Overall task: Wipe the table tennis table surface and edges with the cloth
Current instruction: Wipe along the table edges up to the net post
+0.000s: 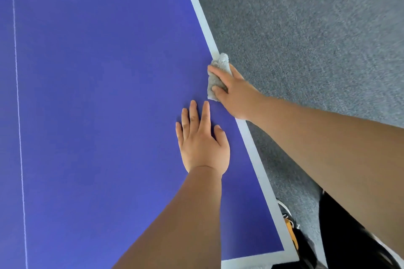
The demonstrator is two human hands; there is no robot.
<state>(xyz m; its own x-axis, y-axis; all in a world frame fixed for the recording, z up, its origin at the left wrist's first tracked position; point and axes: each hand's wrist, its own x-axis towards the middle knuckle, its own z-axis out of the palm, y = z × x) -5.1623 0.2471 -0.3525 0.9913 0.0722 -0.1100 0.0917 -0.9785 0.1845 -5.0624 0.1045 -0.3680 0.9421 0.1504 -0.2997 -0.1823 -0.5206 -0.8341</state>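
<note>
Blue table (98, 94), left hand (202, 144) flat, fingers spread, right hand (234, 91) clamping grey cloth (215, 79) on white edge (203, 15)

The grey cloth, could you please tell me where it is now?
In the head view, the crumpled grey cloth sits under the right hand on the blue table's white right edge line, just beyond the flat left hand.

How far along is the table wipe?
Done: cannot tell; the blue table shows no visible wipe marks. In hand: the right hand presses the grey cloth over the white side edge, while the left hand rests flat on the surface. Left: the edge beyond the cloth, at least.
</note>
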